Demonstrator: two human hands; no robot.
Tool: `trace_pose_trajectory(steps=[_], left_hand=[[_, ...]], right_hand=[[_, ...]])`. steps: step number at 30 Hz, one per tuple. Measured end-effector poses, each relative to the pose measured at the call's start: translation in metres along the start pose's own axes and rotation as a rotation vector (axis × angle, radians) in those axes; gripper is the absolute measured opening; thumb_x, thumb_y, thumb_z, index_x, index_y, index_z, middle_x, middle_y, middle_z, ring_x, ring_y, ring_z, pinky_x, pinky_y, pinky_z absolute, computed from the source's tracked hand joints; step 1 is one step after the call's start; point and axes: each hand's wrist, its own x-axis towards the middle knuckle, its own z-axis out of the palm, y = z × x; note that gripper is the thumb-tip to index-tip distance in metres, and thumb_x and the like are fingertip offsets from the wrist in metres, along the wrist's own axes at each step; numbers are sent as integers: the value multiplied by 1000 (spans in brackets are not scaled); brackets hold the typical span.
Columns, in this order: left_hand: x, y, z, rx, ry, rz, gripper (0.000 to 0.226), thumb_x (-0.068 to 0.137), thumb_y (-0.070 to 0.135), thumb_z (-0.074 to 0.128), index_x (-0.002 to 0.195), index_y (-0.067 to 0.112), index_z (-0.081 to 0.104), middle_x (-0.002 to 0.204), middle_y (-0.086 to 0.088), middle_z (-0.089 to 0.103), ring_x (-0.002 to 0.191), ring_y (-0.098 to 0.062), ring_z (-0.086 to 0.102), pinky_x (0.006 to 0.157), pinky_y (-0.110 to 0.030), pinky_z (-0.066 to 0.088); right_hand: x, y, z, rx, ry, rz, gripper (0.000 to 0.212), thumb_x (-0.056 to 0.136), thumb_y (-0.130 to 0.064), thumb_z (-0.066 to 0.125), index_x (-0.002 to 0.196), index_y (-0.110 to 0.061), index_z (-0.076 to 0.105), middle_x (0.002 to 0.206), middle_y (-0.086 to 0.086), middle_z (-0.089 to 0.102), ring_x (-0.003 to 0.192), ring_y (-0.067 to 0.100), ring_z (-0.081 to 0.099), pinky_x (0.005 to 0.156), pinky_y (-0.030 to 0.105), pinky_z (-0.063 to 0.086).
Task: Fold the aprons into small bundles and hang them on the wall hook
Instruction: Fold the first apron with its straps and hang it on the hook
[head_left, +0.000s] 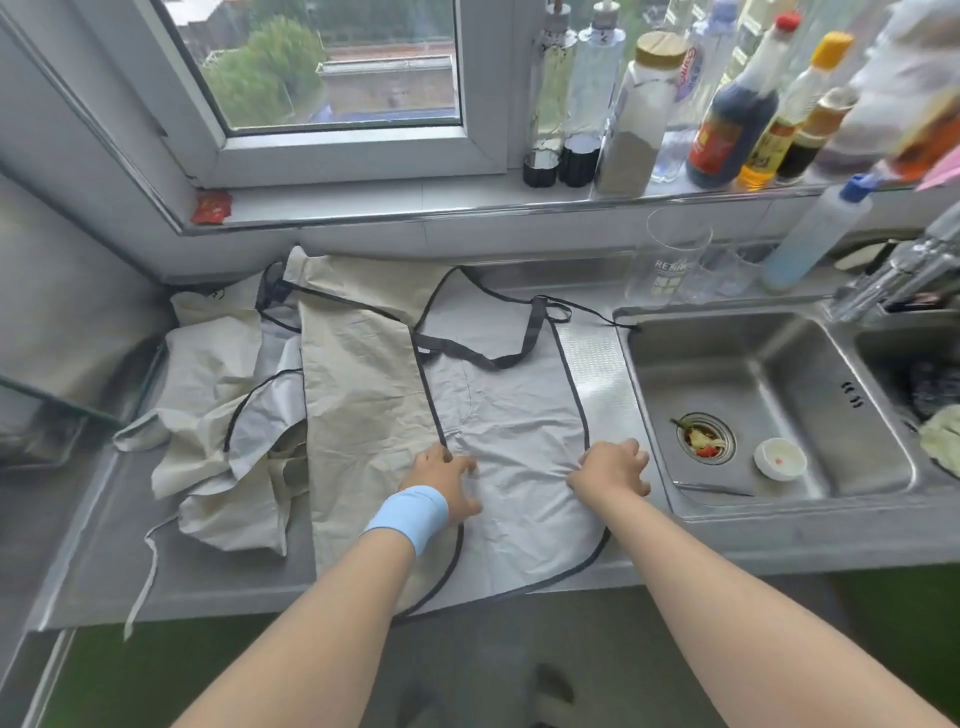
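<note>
The crumpled heap farthest left of the sink is too tangled to count the aprons in it. Just left of the sink a pale apron lies flat on the surface over a beige apron, its hem partly hidden behind the forearms. The right hand pinches the puckered sink-side trim in curled fingers. The left hand rests bent fingers on the opposite trim; whether they grip it is unclear.
</note>
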Motion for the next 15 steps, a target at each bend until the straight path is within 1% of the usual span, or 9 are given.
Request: trace_pose_trajectory(steps=[2,4,6,8,10,11,12,14,15], left_hand=[[0,-3,2,22,8,23,62,81,44,63,138,38,40,139,-1,31,134,-23,26,106,-43,38],[-1,-6,2,15,17,46,63,82,44,63,140,37,39,139,-2,32,134,-24,26,107,-41,37],[0,-10,-1,-38,20,68,64,83,44,62,142,36,38,140,-4,35,134,-26,29,109,-38,34],[-1,-14,-11,-166,-13,74,62,87,45,59,144,35,36,142,-4,41,133,-27,38,110,-36,34],[-8,-18,-29,-477,-62,55,53,92,43,55,142,33,40,139,-2,48,123,-25,51,104,-35,41],[-12,-17,-39,-667,-83,29,44,95,43,52,137,32,45,133,-2,51,113,-23,55,99,-39,47],[-18,-18,-52,-846,-102,-7,37,97,44,49,131,30,50,126,-3,53,102,-22,57,94,-42,50],[-30,-26,-77,-1121,-159,-55,39,96,52,43,119,24,57,114,-6,56,88,-21,58,85,-45,54],[-35,-33,-88,-1211,-200,-65,47,94,59,43,115,21,60,109,-8,59,86,-23,61,80,-45,56]], right_hand=[[-5,-1,4,139,-3,-23,22,87,-7,54,107,-11,63,132,12,38,97,29,46,88,36,47],[-16,-7,7,246,-39,-46,34,85,-5,54,119,-11,53,128,12,46,89,25,49,81,31,46],[-28,-21,5,423,-115,41,63,82,-6,60,138,-13,32,128,13,49,94,27,53,78,32,46],[-43,-41,-3,562,-174,89,86,81,-6,64,149,-14,12,133,13,49,103,30,55,84,35,48],[-59,-66,-13,612,-172,-13,96,82,-6,68,155,-17,6,141,11,44,118,31,52,92,33,45],[-68,-77,-20,624,-169,-78,96,81,-8,70,155,-17,10,143,10,43,124,29,50,95,32,44],[-77,-89,-26,641,-176,-150,89,80,-8,72,154,-18,22,140,9,46,124,27,52,97,33,46],[-95,-111,-33,680,-289,-313,61,76,-1,69,133,-19,57,123,6,64,106,22,63,90,37,53],[-103,-120,-33,682,-368,-383,52,74,3,66,120,-21,67,114,5,71,99,20,67,86,37,56]])
